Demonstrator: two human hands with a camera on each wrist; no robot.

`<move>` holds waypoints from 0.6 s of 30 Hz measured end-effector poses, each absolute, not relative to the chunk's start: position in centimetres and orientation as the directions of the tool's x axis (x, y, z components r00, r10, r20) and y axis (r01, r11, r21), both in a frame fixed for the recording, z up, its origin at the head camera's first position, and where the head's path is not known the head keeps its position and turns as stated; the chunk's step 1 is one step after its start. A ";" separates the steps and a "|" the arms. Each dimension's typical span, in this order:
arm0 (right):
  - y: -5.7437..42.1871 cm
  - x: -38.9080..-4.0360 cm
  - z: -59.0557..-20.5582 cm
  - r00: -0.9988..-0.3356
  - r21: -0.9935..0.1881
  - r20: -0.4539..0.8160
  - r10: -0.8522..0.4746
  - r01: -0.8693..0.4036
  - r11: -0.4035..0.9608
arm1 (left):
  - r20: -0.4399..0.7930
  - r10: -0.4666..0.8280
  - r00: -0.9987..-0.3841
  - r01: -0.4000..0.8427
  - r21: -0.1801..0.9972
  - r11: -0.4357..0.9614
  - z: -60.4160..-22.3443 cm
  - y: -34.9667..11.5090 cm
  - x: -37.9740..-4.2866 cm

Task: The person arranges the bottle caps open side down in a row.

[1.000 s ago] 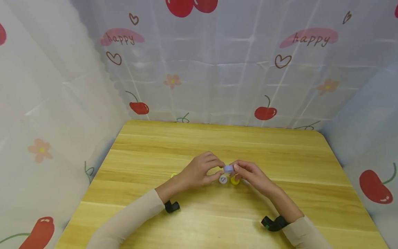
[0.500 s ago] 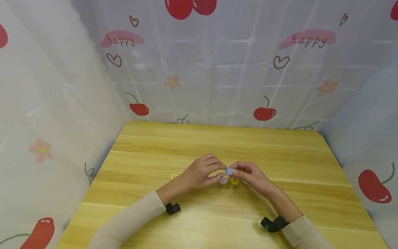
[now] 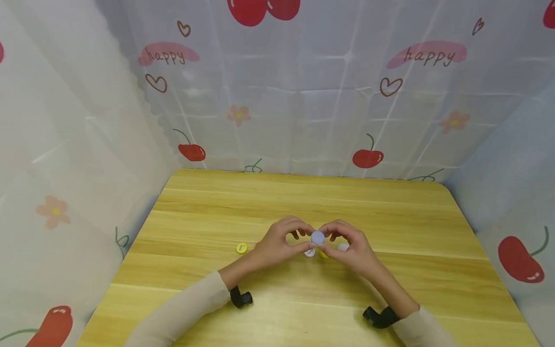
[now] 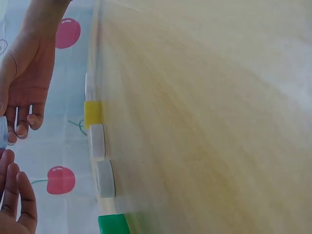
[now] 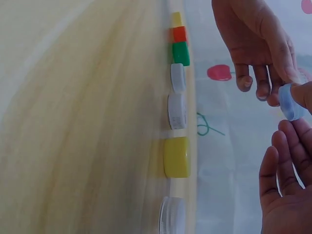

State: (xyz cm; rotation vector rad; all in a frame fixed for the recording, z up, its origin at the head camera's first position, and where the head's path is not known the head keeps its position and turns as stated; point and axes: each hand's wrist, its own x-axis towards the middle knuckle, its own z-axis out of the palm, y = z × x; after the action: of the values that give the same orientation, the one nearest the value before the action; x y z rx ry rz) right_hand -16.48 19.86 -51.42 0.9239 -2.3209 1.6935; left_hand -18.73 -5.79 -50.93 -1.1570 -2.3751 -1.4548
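A pale blue bottle cap [image 3: 318,237] is held up between both hands, its flat round face showing in the head view. My left hand [image 3: 277,245] pinches it from the left with thumb and forefinger. From the other side, my right hand [image 3: 354,246] grips its edge the same way, the remaining fingers loosely bent. In the right wrist view the cap [image 5: 289,103] shows side-on between the two hands. Beneath them on the table are a white cap [image 3: 310,253] with a printed mark and a yellow cap [image 3: 324,255], both partly covered by the fingers.
Caps stand in a row on the wooden table [image 3: 277,299]: yellow [image 5: 176,18], orange [image 5: 180,34], green [image 5: 181,53], several white ones, and a ribbed pale one [image 5: 172,216]. Black wrist cameras hang below both forearms. A cherry-print curtain [image 3: 286,130] surrounds the table's back and sides.
The blue cap has turned from side-on to show its flat face. The left fingertips have come onto it, and the right hand has shifted, revealing a white cap behind it.
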 end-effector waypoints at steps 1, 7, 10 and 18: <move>19.8 -16.4 -51.4 -0.794 -0.806 0.460 -0.398 -0.562 0.188 | 0.470 0.539 -0.699 0.663 0.709 0.242 -51.0 -5.8 -18.7; 19.5 -16.4 -51.6 -0.759 -0.757 0.518 -0.396 -0.622 0.201 | 0.503 0.532 -0.681 0.691 0.682 0.238 -51.3 -6.0 -18.8; 19.9 -16.3 -51.5 -0.763 -0.747 0.505 -0.403 -0.620 0.239 | 0.501 0.554 -0.665 0.706 0.663 0.247 -51.3 -5.8 -18.8; 22.9 -15.9 -51.2 -0.763 -0.619 0.452 -0.461 -0.641 0.454 | 0.398 0.669 -0.628 0.757 0.511 0.407 -51.2 -3.3 -19.1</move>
State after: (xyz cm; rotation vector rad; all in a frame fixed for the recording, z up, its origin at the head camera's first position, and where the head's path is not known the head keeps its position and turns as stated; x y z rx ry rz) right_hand -15.91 22.88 -51.22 0.9574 -2.4851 1.1996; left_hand -19.06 -3.27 -51.16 -1.2866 -2.5236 -1.0218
